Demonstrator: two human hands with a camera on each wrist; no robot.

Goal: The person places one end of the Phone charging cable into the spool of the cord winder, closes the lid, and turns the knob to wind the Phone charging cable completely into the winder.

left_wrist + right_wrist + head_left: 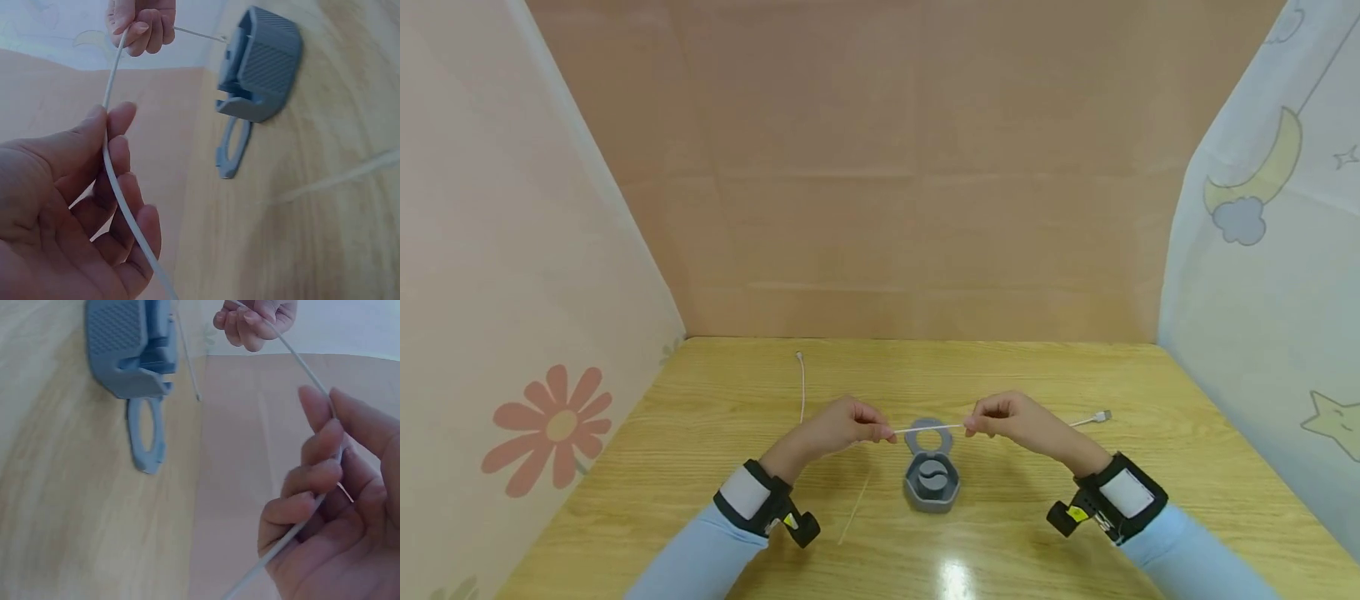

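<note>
Both hands (pixel 842 429) (pixel 1011 421) pinching white cable (pixel 928 428) — far ends partly hidden

— The table (pixel 700 467) looks like pale wood with a glossy varnish. And the cable (pixel 928 428)?

— Smooth white plastic, faintly shiny. The grey holder (pixel 931 479) is matt plastic, its outer wall finely ribbed.

— The side walls?

— Printed cloth (pixel 1262 250); the back panel (pixel 910 167) looks like matt cardboard.
</note>
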